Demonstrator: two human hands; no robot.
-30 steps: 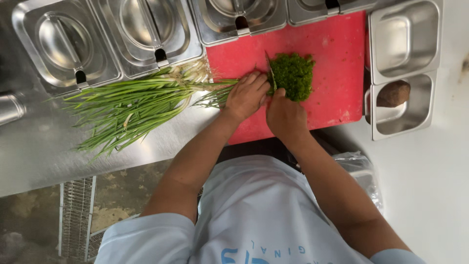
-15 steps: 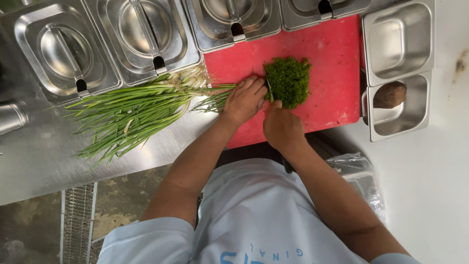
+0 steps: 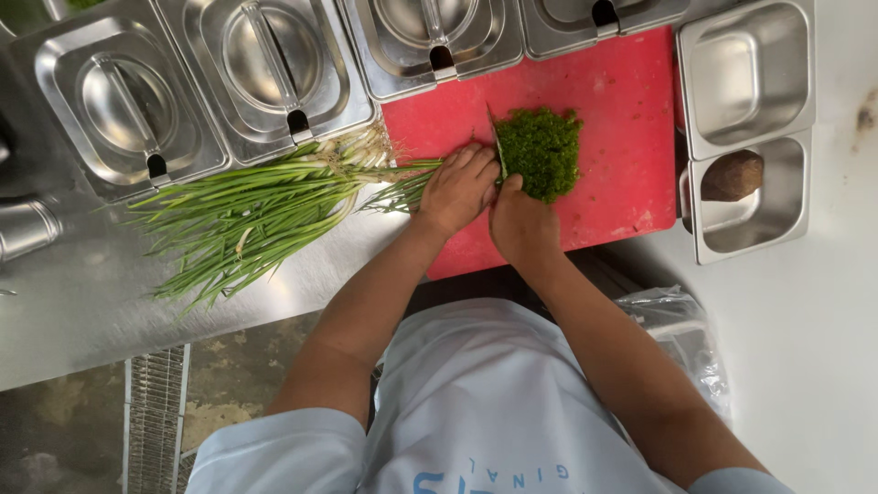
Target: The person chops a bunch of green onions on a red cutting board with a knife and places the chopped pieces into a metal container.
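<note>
- Right hand (image 3: 523, 224) clamped on a knife (image 3: 497, 146) — blade beside the chopped greens (image 3: 541, 151).
- Left hand (image 3: 457, 187) curled, pressing scallions (image 3: 247, 215) on the red board (image 3: 622, 119) — lidded steel pans (image 3: 274, 64) far left.

Lidded steel pans (image 3: 265, 78); open pan w/ brown lump (image 3: 731, 176).

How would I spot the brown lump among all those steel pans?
Start at the red cutting board and look past its right edge, where two open steel pans sit side by side. The brown lump lies in the nearer one; the other is empty.
</note>
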